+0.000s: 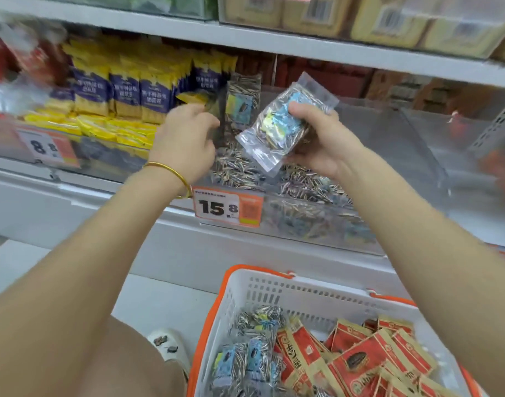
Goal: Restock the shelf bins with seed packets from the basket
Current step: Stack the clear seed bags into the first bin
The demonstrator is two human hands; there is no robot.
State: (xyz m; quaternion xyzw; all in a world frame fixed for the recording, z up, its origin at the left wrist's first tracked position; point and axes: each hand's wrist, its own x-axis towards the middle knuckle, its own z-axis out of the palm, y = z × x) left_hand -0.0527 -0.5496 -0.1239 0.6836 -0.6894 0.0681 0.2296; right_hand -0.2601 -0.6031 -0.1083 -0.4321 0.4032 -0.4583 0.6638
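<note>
At the front edge of the shelf [82,184], the clear bin [317,227] holds striped seed packets [237,170]; the basket [239,282] below has more. The right hand [320,141] grips one packet [282,124] above the bin. The left hand [185,138] reaches in, its fingers too blurred to judge. Dropped crooked, the packet may topple the upright ones.

White shelf [45,196], clear bins [388,138] of seed packets [239,170]

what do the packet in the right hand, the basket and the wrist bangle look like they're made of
The packet looks like clear glossy plastic film: striped seeds show through and it glints. The basket looks like white moulded plastic, with a slotted wall and an orange rim. The bangle is shiny yellow metal, possibly gold.
</note>
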